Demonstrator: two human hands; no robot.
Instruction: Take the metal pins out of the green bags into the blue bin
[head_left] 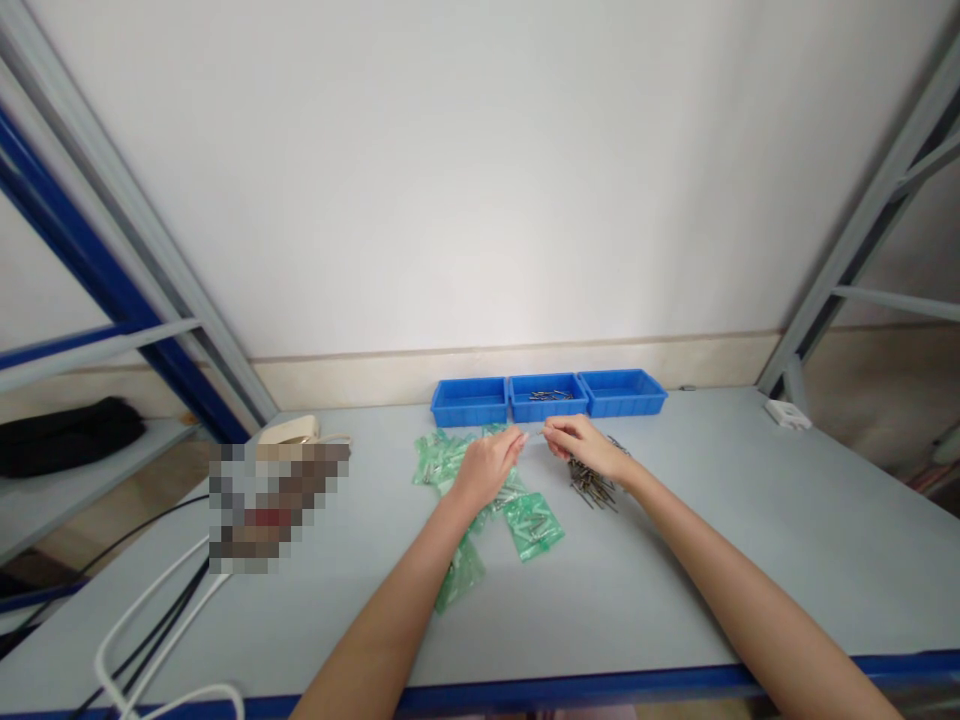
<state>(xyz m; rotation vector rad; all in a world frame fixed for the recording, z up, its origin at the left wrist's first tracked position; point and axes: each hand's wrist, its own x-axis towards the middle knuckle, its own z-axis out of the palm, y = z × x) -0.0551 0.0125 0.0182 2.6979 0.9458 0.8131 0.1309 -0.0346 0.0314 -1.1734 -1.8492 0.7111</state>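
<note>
My left hand (491, 465) is closed in a pinch above the green plastic bags (450, 458). Level with it, my right hand (581, 440) also pinches, over a pile of thin dark metal rods (592, 484). A slim pale piece (535, 434) spans the small gap between the two sets of fingertips; its kind is too small to tell. Thin metal pieces show through the green plastic, and one bag (534, 525) lies flat just in front of my left hand. My hands and forearms hide parts of the bags and the pile.
Three blue trays stand in a row at the back: the left tray (471, 402), the middle tray (547, 408) with several thin rods (551, 395) in it, and the right tray (622, 393). White cables (154, 590) and a blurred-out item (277, 510) lie left. A white adapter (787, 414) sits far right.
</note>
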